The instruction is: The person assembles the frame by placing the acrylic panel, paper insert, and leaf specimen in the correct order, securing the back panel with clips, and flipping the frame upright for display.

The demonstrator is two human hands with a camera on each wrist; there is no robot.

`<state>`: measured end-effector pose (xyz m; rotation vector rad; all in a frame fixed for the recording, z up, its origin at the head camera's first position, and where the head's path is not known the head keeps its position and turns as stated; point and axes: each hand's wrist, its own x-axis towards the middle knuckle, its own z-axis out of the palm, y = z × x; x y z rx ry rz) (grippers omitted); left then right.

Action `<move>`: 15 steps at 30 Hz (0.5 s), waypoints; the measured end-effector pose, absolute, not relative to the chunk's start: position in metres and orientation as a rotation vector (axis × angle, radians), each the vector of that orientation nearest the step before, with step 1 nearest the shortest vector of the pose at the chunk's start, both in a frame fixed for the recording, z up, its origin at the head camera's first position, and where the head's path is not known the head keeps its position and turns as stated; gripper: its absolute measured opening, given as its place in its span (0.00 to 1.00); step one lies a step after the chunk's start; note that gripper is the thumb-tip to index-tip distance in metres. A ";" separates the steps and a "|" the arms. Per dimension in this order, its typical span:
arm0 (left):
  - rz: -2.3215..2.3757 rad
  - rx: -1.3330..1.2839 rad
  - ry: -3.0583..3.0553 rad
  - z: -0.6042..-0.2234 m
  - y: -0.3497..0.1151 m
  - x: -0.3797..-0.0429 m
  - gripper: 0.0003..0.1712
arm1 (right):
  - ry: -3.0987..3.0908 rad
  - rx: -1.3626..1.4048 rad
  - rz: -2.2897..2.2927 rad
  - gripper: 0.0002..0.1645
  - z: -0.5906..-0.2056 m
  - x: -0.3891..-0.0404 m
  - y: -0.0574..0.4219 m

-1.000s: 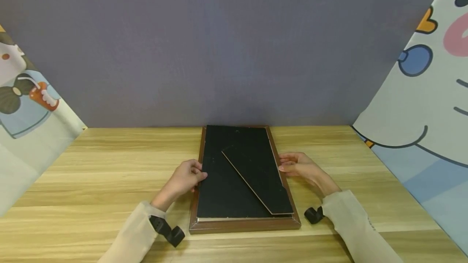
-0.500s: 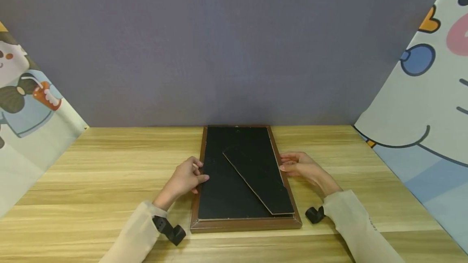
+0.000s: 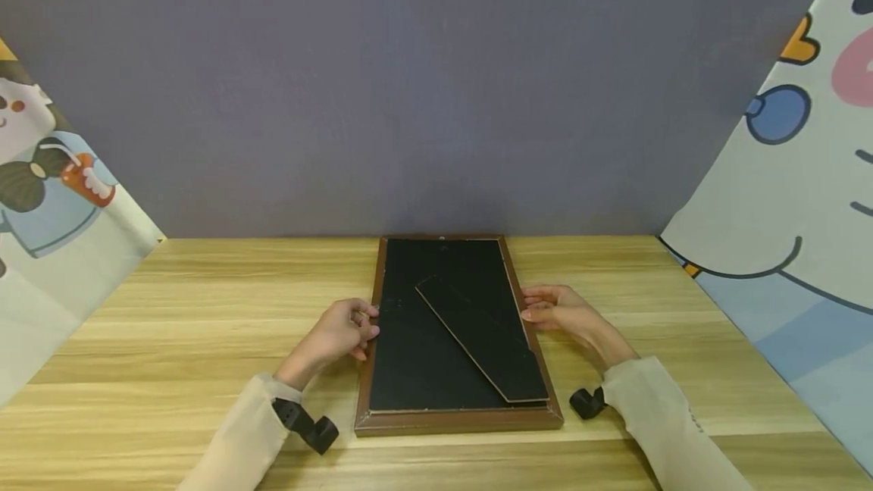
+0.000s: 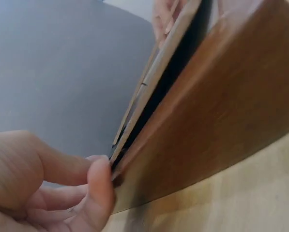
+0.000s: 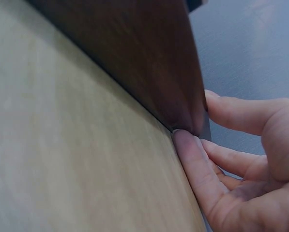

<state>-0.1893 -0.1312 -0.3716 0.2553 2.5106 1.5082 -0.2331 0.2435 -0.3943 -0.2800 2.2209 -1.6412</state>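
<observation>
Brown picture frame lies face down between two hands

The picture frame [image 3: 458,421] lies on the pale wood-grain desk [image 3: 204,370] at the lower centre of the head view, its long sides running away from the person. Its rails are smooth, reddish brown, with mitred corners. A matt black backing board [image 3: 409,373], edged in bare tan, fills the opening; the left wrist view shows a dark gap between its edge and the rail. On the board lies a tapering black stand leg [image 3: 480,336], slanting from the middle toward the lower right corner, wider at the near end.

At the left rail, the left hand [image 3: 339,330] has its thumb and fingers bent in close together, gripping the edge, with the fingertips by the board in the left wrist view. Opposite, the right hand [image 3: 564,311] pinches the right rail, thumb at the upper edge and a fingertip low down, touching where rail meets desk.
</observation>
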 end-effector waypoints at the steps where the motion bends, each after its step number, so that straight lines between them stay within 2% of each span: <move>1: 1.521 0.251 2.484 -0.371 -0.133 -0.189 0.14 | 2.213 -0.275 -1.647 0.39 -0.395 -0.233 0.243; 15: 1.578 0.366 2.283 -0.370 -0.150 -0.184 0.21 | 2.215 -0.267 -1.640 0.40 -0.394 -0.233 0.243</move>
